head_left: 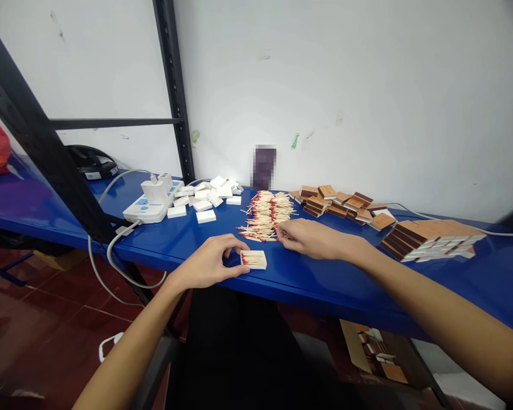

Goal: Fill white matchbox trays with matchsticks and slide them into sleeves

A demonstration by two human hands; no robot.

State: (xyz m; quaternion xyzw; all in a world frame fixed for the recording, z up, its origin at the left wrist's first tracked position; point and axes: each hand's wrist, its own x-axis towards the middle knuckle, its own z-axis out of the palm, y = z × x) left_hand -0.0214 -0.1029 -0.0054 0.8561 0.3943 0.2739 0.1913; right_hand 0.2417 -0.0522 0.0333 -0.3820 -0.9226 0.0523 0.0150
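The blue shelf (pixel 312 285) carries several things. On the left lie a white power strip (pixel 149 213) and a loose heap of small white boxes (pixel 203 205). In the middle are red-headed matches (pixel 263 220), with one open tray (pixel 256 267) near the front edge. On the right lie scattered matchboxes (pixel 337 209) and a tidy stack (pixel 427 234).

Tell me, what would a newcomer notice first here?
Probably the red-tipped match heap mid-shelf, with the right hand at its near right edge. Closer to the front, the left hand grips a small white tray with matches in it. Loose brown matchboxes lie right of the heap, loose white trays left.
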